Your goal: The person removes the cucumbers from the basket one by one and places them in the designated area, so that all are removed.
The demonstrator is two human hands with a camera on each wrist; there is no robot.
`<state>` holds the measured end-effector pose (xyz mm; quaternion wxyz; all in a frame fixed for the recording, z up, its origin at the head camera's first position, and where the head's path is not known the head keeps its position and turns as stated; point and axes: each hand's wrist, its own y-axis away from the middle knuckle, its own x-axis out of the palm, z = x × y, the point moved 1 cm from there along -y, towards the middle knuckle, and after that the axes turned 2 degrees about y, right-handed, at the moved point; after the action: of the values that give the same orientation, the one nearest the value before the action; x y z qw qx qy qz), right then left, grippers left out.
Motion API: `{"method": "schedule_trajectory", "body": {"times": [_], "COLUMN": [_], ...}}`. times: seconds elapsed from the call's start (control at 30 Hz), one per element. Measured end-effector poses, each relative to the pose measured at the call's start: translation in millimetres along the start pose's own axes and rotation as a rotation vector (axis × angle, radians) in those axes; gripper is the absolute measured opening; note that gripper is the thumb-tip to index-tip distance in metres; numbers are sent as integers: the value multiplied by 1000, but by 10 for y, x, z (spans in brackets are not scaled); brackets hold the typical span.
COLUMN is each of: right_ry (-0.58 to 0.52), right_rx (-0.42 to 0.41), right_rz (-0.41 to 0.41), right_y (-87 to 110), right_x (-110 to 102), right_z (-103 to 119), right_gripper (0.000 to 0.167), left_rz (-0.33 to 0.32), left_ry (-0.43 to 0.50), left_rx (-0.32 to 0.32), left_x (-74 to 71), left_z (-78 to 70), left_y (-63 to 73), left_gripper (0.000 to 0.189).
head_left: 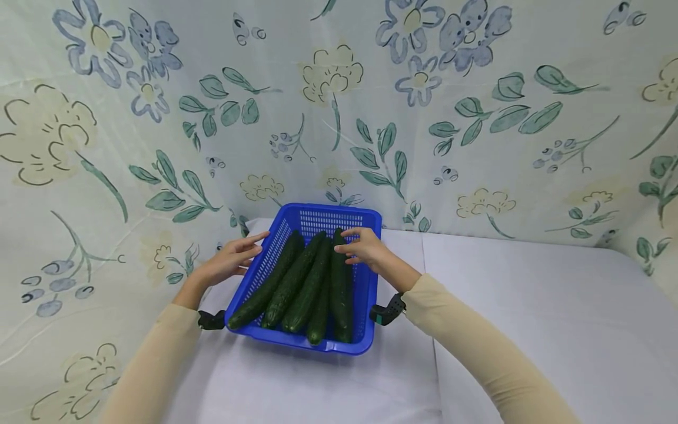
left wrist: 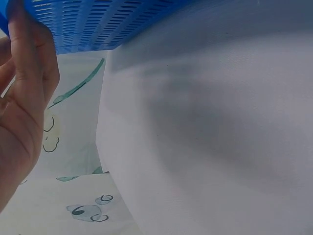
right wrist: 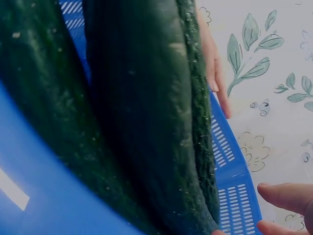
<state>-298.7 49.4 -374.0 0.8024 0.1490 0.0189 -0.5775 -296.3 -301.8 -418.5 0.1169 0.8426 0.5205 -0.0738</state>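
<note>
Several long dark green cucumbers (head_left: 304,282) lie side by side in a blue plastic basket (head_left: 344,348), their ends toward the near rim. My left hand (head_left: 228,259) is at the basket's left side, its fingers extended up to the rim. In the left wrist view that hand (left wrist: 24,93) reaches up beside the slotted basket wall (left wrist: 93,24). Over the rightmost cucumbers hovers my right hand (head_left: 368,250), fingers spread and bent a little, fingertips close to one cucumber's far end. The right wrist view shows cucumbers (right wrist: 142,107) up close, with right-hand fingers (right wrist: 286,196) at the lower right.
The basket stands on a white-covered table (head_left: 508,306), near its back edge. A floral cloth (head_left: 296,129) hangs behind and along the left. Dark wrist cameras sit near both sides of the basket, the right one (head_left: 386,311) overlapping its rim in the head view.
</note>
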Motion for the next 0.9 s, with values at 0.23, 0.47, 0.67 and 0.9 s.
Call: {"method": "schedule_trajectory", "body": {"times": [0.23,0.47,0.67,0.9], "right_ry": [59,-6,-18,38], "right_rx": [52,121,154,183], "right_rz": [14,45,74,101], "right_y": [-29,-53,-49,-61], "right_x": [54,89,111,133], "right_z": [-49,-77,-90,-100], "right_gripper": [53,55,57,60], "left_rz": [-5,3,2,-1], "left_ry": [0,14,15,18], "left_rx": [-5,-5,-10,-7], "left_x": [-3,-8,-6,-2], "left_z": [3,8,11,-1], "left_y": [-4,-8,0,-2], "left_gripper": [54,53,53,54]}}
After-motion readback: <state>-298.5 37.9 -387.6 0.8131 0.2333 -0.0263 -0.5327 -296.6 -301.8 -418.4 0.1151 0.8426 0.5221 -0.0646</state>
